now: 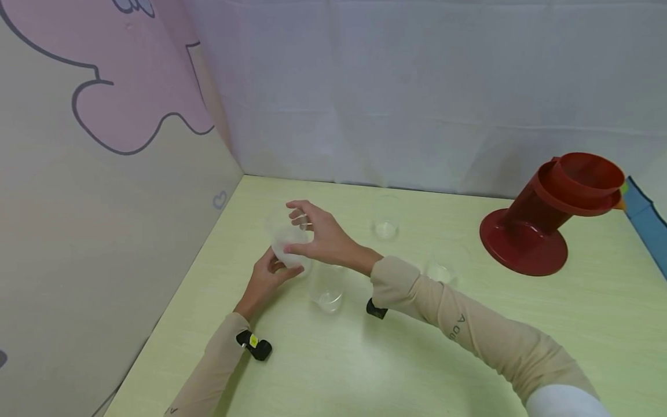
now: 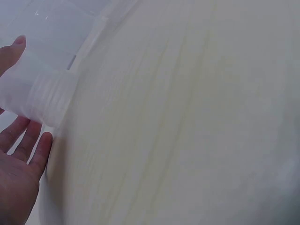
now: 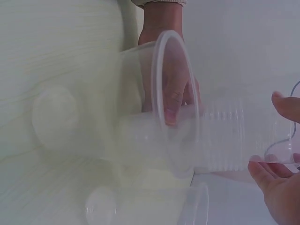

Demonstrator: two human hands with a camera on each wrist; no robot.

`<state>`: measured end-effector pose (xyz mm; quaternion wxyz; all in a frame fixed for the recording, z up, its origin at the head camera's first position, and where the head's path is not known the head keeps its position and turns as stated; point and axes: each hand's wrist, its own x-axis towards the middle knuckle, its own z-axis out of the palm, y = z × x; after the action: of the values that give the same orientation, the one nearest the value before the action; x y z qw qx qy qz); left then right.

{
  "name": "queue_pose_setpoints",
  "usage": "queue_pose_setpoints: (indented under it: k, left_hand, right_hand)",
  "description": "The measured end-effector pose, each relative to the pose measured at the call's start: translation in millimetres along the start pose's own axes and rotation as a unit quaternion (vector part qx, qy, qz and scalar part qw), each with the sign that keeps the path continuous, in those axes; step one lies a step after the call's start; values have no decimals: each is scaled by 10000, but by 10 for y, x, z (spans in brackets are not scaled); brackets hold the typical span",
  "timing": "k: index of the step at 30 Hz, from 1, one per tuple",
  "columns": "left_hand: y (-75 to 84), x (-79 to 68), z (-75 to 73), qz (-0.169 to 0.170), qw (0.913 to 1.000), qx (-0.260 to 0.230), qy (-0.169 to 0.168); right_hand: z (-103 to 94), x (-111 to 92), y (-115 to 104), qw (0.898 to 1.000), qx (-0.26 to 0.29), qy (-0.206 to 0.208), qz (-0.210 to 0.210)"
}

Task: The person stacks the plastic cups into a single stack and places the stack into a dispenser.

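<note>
A stack of clear plastic cups (image 1: 285,238) is between my two hands, its ribbed, cloudy band showing in the left wrist view. My left hand (image 1: 264,279) grips the stack low down, thumb on the near side. Higher up, my right hand (image 1: 324,236) curls thumb and fingers around the upper part. Right beside the hands stands a single clear cup (image 1: 328,289) on the table. In the right wrist view, that cup's wide rim (image 3: 159,70) overlaps the stack and the left hand.
Two more clear cups, one cup (image 1: 386,223) farther back and another cup (image 1: 442,269) beyond the right forearm, stand on the pale table (image 1: 417,365). A red tube-shaped holder (image 1: 544,214) on a round base leans at the right. A blue object (image 1: 646,223) lies at the right edge.
</note>
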<state>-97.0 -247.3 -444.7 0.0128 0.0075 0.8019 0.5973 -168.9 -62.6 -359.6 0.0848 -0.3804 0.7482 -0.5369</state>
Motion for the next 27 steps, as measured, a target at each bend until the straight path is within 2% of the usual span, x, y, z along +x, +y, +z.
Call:
queue_pose_setpoints:
  k: [14, 27]
  left_hand:
    - [-20, 6, 12, 117, 9999, -96, 3]
    - [-35, 3, 15, 91, 9999, -124, 24]
  right_hand:
    - [28, -41, 8, 9998, -157, 8, 157]
    - [57, -56, 16, 9981, -608, 14, 94]
